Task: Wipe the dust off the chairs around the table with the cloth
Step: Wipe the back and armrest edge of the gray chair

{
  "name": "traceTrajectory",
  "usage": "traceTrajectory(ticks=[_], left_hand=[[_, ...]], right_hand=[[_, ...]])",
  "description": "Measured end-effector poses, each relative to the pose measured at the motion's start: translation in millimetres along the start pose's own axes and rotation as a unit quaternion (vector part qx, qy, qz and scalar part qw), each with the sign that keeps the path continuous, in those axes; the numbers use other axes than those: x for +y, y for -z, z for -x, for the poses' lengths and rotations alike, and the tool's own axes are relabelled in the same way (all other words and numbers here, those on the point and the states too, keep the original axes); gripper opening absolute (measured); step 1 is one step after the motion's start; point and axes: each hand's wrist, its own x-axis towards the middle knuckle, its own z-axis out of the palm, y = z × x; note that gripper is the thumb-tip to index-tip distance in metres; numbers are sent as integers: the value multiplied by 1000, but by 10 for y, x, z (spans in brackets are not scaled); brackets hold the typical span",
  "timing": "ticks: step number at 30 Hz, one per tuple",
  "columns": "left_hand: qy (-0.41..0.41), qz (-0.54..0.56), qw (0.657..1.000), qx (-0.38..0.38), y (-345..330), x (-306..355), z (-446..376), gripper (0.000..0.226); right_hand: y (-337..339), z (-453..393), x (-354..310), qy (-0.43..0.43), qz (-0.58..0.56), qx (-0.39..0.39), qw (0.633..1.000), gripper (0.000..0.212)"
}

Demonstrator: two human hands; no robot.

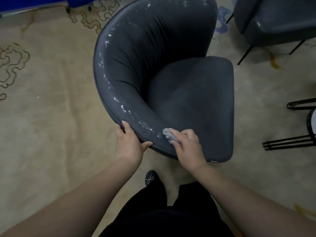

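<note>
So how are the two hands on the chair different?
The right hand grips a grey cloth and presses it on the chair's rim; the left hand holds no cloth. The left hand grips the rim's outer edge, thumb on the inner side, while the right hand lies on top, nearer the seat. White dust sits between them and runs on past the left hand. Both touch the same dark chair.

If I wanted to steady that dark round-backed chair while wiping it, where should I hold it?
Probably the curved top rim of the chair, from outside the back, as the left hand does: the rolled edge gives the fingers something to wrap, clear of the cloth the right hand presses nearby.
</note>
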Motion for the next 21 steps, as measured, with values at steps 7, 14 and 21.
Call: traceTrajectory(ticks=[7,14,21], left_hand=[[-24,46,998,20,64,-110,1,115],[-36,83,996,-5,214,-236,-255,123],[-46,76,996,-12,275,-289,-357,126]], right_hand=[[91,80,259,-38,-9,36,999,42],[-166,-121,-196,14,-22,31,999,43],[-68,98,-147,89,-19,26,996,42]])
